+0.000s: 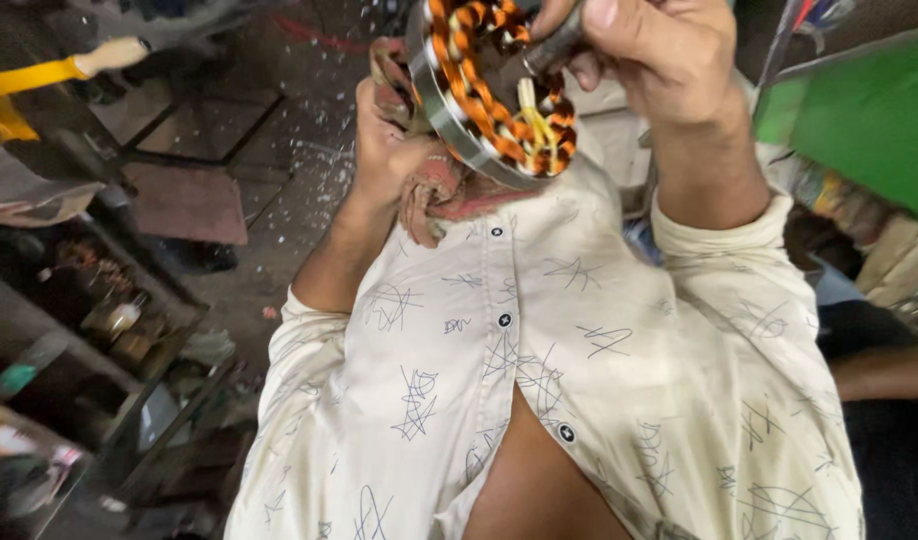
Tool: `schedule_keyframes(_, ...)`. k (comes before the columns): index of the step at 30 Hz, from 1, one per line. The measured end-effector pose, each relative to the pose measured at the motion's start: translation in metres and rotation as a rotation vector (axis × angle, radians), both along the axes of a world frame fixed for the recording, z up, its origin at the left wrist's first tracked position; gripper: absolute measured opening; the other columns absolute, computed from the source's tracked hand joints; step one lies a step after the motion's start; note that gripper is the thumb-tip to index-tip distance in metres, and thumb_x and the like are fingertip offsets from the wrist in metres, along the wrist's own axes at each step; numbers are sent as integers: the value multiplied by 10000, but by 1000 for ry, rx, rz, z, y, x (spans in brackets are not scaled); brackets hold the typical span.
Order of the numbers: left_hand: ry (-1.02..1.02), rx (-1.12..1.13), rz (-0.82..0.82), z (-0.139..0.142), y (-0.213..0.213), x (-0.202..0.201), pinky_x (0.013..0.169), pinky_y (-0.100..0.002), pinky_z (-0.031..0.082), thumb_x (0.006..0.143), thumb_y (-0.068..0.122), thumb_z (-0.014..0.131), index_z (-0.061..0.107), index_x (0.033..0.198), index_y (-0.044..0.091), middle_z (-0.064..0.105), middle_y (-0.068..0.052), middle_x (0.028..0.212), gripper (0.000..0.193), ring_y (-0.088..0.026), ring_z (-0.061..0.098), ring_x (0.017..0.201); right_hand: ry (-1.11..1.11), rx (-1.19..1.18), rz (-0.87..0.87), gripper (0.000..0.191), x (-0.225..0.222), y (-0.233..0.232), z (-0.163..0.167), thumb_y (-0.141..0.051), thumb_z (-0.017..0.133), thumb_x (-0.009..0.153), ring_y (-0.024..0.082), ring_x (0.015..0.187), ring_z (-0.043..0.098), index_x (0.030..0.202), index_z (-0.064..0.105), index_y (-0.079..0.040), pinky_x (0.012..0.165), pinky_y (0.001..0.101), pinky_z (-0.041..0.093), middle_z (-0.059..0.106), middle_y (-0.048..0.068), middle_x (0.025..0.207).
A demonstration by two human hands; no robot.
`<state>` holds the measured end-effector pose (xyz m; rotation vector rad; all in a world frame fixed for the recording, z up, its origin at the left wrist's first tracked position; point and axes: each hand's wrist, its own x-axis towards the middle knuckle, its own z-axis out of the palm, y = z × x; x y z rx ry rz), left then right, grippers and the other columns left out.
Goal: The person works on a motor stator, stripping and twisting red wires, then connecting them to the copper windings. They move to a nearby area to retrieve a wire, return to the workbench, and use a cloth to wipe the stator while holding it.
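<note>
A round motor stator (489,95) with a shiny metal ring and orange and dark windings is held up in front of my chest. Yellow sleeved wires (535,118) stick out of its coils. My left hand (384,140) grips the stator's left rim together with a dirty pinkish rag (444,195) that hangs below it. My right hand (664,50) is closed around a grey metal tool (554,48) whose end rests on the windings. My cream patterned shirt (579,360) fills the lower part of the view.
A cluttered dark shelf (99,330) with small bottles stands at the left. A yellow-handled brush (59,70) lies at the top left. A green panel (859,120) rises at the right. Another person's arm (884,372) shows at the right edge.
</note>
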<state>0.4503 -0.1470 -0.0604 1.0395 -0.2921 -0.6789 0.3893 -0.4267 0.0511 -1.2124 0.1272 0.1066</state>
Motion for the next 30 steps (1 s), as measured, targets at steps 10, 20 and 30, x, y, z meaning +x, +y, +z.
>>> schedule_keyframes(10,741,-256,-338,-12,-59,31,994,-422,544,938,205,763,497,1403,-7,610,-162,1304,576,-241,640,1151,-443,-781,449,124,44,-33,119,39,656,896,286,901,715,1005,684,90,798,364,567,692,227,1057)
schedule_keyframes(20,169,304,198,47,-38,73,1025,-444,618,953,263,803,518,1309,-29,649,-215,1290,541,-318,700,1155,-331,-881,104,273,13,-1,90,104,688,902,280,946,750,1165,693,32,854,336,588,739,167,1120)
schedule_keyframes(30,-837,476,46,52,-102,80,1203,-427,422,882,35,661,522,1431,-56,600,-231,1377,573,-366,556,1333,-482,-1250,-142,352,42,-15,-4,130,645,812,429,1033,666,1152,638,39,920,460,550,679,217,1112)
